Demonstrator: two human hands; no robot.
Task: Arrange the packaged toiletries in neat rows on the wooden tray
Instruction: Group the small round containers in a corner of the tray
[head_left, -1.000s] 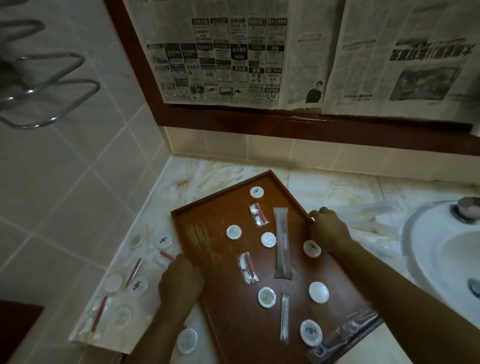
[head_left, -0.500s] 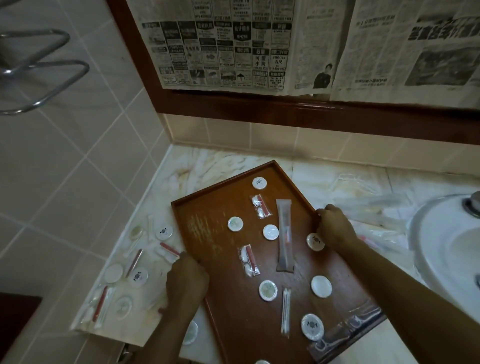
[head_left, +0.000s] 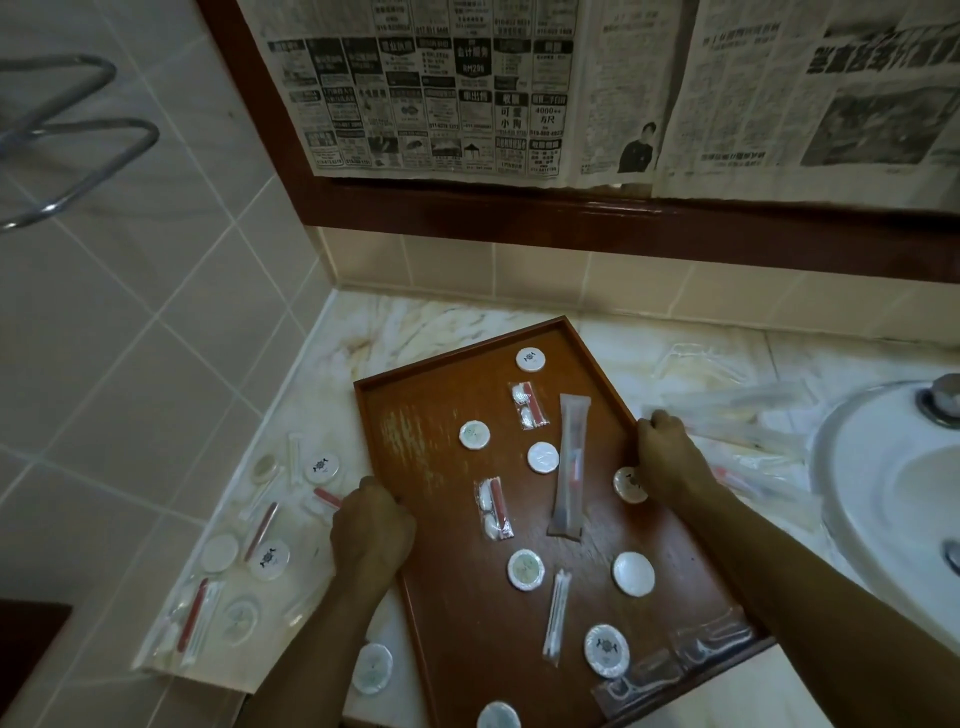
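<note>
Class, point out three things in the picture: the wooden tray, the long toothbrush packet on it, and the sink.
wooden tray (head_left: 415, 467): head view, bare worn patch of its floor.
long toothbrush packet (head_left: 570, 462): head view, middle of the clear sleeve.
sink (head_left: 878, 499): head view, white rim.

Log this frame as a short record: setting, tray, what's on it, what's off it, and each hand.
setting: marble bathroom counter beside a white sink
tray: wooden tray, skewed on the counter
on tray: scattered round white packets, e.g.; long toothbrush sachet; small sachets; not in rows
off tray: more packets on counter left of the tray
left hand: grips tray's left edge
right hand: grips tray's right edge
</note>
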